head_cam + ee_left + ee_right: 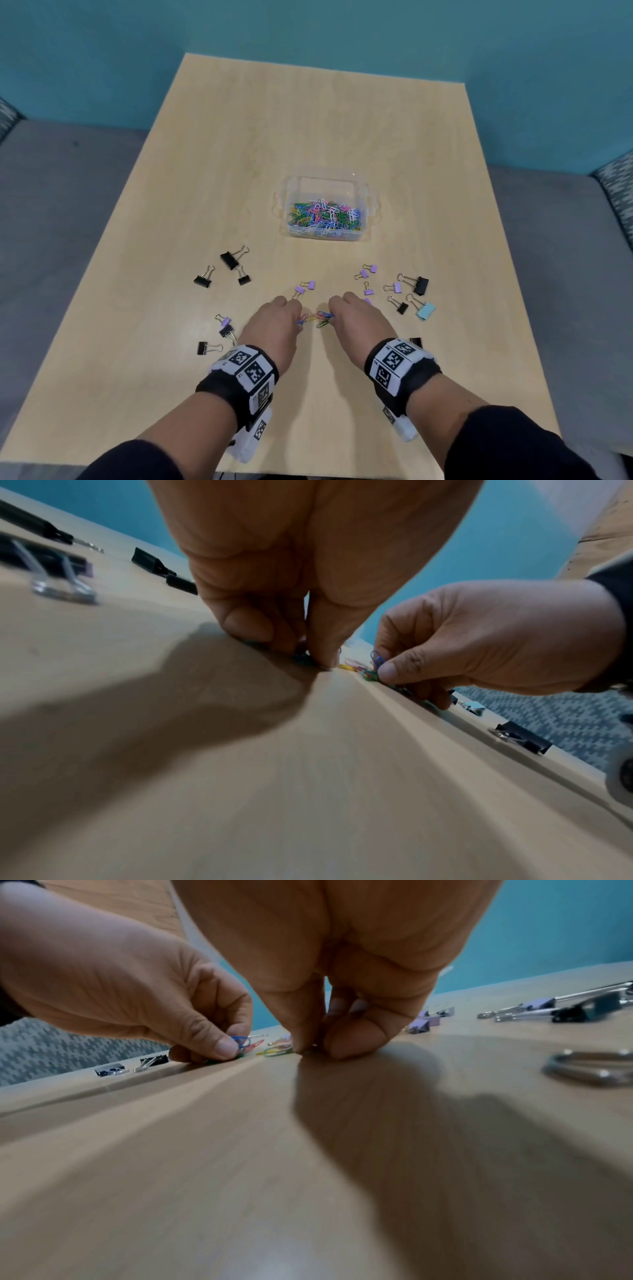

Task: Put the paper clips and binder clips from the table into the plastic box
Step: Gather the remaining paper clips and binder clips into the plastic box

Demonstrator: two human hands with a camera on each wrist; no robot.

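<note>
Paper clips on table, pinched between left hand, right hand.

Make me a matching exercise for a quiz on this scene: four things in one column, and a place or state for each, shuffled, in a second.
Things:
1. plastic box
2. light blue binder clip
3. left hand
4. large black binder clip

Places or states:
A. left of the box, nearer the person
B. pinching paper clips on the table
C. holds a heap of coloured paper clips
D. right of the right hand

Pairs: 1-C, 2-D, 3-B, 4-A
</note>
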